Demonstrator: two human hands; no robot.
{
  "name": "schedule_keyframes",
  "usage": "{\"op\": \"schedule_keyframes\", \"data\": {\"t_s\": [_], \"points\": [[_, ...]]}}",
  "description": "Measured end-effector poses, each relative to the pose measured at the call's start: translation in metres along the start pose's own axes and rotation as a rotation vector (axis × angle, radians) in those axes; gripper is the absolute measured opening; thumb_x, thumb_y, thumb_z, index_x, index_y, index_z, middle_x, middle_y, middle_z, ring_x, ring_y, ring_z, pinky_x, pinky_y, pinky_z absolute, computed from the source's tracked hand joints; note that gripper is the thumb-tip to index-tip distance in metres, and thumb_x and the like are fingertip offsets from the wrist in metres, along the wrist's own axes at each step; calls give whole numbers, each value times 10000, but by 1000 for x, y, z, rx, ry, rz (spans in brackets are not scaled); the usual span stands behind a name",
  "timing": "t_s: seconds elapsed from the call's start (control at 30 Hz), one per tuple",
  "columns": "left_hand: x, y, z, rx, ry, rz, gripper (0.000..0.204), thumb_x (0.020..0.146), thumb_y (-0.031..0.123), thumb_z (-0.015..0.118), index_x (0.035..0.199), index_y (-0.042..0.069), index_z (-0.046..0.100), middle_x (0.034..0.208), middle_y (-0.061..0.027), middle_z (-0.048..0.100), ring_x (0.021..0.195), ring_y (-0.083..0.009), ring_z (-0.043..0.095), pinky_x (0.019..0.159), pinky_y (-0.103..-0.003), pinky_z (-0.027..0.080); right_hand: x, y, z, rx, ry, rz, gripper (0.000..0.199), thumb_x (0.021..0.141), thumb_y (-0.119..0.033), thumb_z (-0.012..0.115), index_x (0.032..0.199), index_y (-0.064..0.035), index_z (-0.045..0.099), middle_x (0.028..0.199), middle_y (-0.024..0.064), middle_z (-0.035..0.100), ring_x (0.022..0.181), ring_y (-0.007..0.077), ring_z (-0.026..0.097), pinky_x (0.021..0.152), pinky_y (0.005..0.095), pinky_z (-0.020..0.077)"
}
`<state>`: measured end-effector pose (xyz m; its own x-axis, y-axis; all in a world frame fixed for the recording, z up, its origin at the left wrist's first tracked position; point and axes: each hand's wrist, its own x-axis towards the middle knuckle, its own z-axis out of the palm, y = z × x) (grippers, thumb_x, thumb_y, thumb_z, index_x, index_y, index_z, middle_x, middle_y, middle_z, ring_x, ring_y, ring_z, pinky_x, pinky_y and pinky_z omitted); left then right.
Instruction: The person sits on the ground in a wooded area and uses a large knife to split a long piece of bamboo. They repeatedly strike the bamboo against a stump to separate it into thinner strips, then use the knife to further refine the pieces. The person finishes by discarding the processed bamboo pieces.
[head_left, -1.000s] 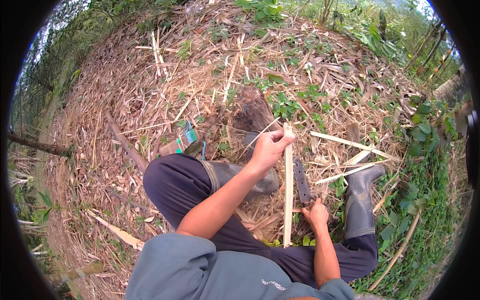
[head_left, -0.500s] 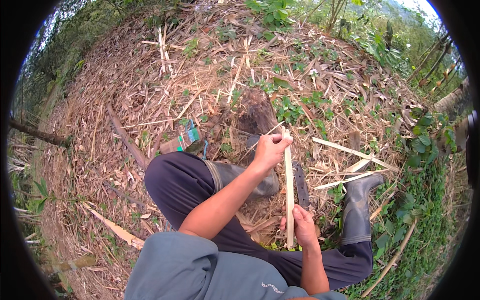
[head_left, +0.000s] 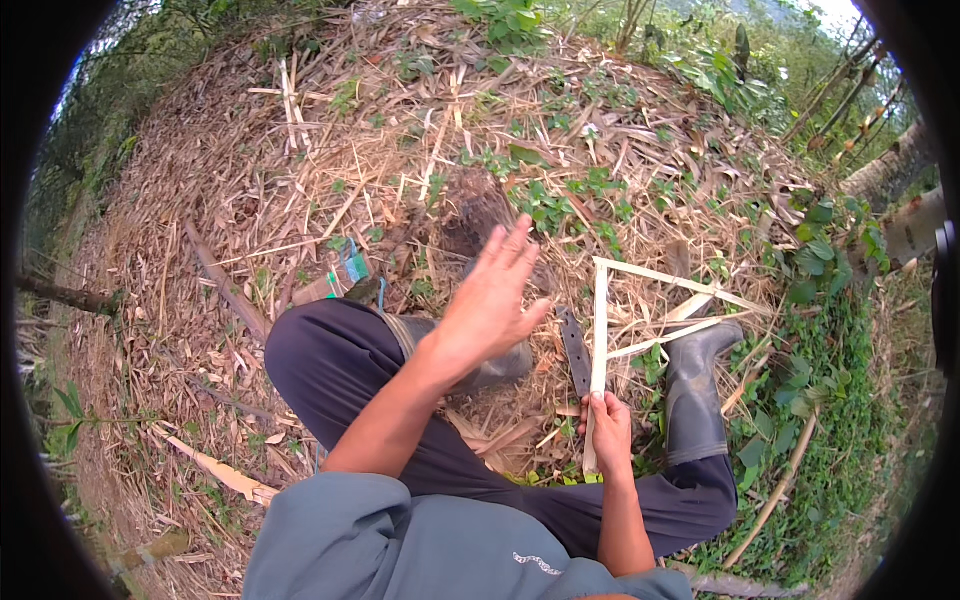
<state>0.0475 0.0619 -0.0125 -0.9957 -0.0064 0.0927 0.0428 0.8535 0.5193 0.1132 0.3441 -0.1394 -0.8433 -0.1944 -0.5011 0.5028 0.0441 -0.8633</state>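
A pale split strip of wood or bamboo (head_left: 600, 325) stands nearly lengthwise in front of me, its far end close to other pale strips. My right hand (head_left: 610, 428) is closed around its near part, thumb on top. My left hand (head_left: 495, 300) is raised over my boot, fingers spread and nothing in it. Between the hands, a dark flat bar with small holes (head_left: 574, 350) lies on the ground beside the strip; its kind is unclear.
Pale strips (head_left: 690, 283) lie by my right boot (head_left: 694, 395). A stump (head_left: 478, 205) stands ahead, with a cardboard-coloured bundle in green and blue wrapping (head_left: 335, 280) to its left. Dry leaves cover the ground; green vines (head_left: 790, 420) grow at the right.
My left hand has let go of the strip's far end, and its fingers have opened. The strip has shifted right in my right hand, toward the loose strips. The view has turned slightly.
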Motion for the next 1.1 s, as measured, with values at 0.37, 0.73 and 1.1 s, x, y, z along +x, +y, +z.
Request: {"op": "schedule_keyframes", "data": {"t_s": [0.37, 0.73, 1.1], "points": [[-210, -252, -95, -265, 1180, -632, 230, 1029, 159, 520, 969, -6, 669, 883, -75, 676, 762, -163, 590, 707, -328, 491, -5, -76, -68, -223, 163, 49, 284, 1078, -274, 515, 989, -49, 663, 733, -21, 602, 545, 64, 552, 507, 203, 453], [-357, -228, 140, 146, 612, -636, 623, 947, 296, 655, 1420, -19, 399, 1316, -225, 480, 1263, -392, 465, 1065, -502, 387, 62, -295, -39, -734, 232, -198, 297, 1072, -294, 513, 1029, -44, 666, 758, -19, 579, 584, 57, 530, 526, 196, 461], [-338, -253, 180, 216, 703, -888, 669, 949, 308, 640, 1462, -16, 359, 1402, -230, 458, 1318, -390, 443, 1099, -490, 369, 206, -357, 99, -1093, 349, -649, 331, 952, -308, 640, 1005, 7, 727, 758, 126, 699, 628, 180, 635, 597, 356, 519]]}}
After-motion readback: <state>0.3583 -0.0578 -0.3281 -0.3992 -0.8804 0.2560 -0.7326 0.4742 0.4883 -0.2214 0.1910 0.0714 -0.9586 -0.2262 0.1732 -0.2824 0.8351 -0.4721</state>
